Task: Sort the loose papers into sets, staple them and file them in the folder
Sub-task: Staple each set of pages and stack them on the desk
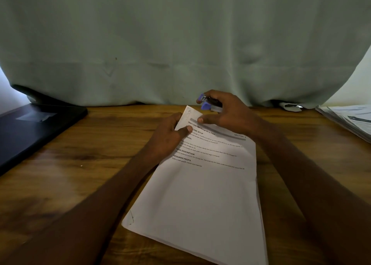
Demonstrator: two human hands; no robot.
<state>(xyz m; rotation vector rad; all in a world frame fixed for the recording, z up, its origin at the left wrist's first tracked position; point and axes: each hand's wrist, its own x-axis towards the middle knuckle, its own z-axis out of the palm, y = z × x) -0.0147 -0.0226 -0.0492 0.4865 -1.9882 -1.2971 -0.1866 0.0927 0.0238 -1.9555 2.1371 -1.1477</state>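
Head view: a paper set [204, 184] is seen lying slantwise on the wooden table [80, 164], its top corner raised.
Left hand [170, 132]: the top left edge of the set is pinched between thumb and curled fingers, so that the corner is lifted off the table.
Right hand [222, 112]: a small purple stapler [209, 105] is gripped in the curled fingers just beyond the raised corner; the thumb rests near the paper's top edge.
Stapler mouth: whether the corner is already inside it cannot be told.
Handling: the sheets are judged light, thin and limp; they can slide out of register and crease easily, so a firm pinch close to the corner is advised, with the edges squared first.
Corner: slight dimpling is visible there; no staple can be made out.
Folder [30, 128]: a dark one is lying at the left, well apart from the set.
Other papers [349, 120]: a loose pile is seen at the right edge.
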